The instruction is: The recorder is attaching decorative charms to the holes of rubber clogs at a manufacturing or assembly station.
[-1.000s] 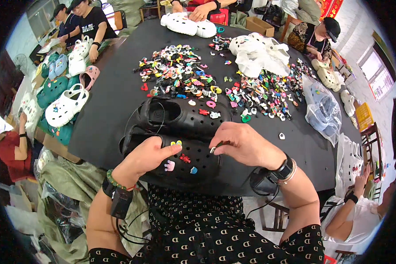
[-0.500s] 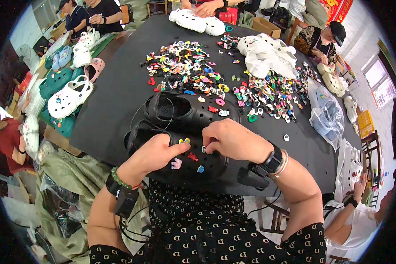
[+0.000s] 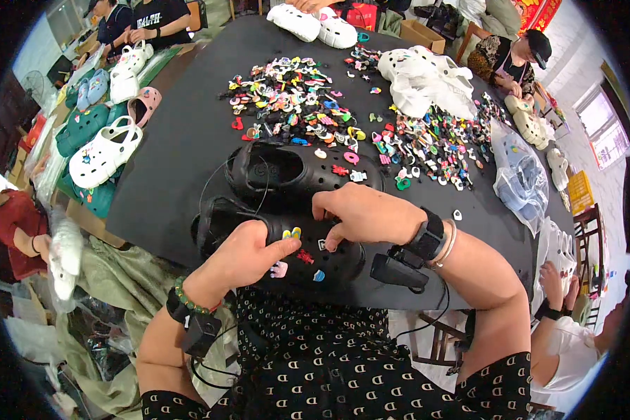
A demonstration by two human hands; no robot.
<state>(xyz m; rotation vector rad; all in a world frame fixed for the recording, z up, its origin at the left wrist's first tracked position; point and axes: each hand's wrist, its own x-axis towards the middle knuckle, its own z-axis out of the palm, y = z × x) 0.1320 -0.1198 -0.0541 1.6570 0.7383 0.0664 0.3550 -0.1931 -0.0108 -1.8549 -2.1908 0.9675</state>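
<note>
Black clog [image 3: 287,245] under both hands [image 3: 308,234]

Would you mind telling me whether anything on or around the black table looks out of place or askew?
Nothing looks damaged or spilled. The charms lie in loose heaps on the black table. Both hands, left hand and right hand, rest on the near black clog, which lies level beside its mate.

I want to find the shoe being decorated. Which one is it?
Look at the big black table, at its near edge. Two black clogs lie there; it is the nearer black clog, under both hands. Only it already wears small coloured charms; the farther black clog is bare.
</note>
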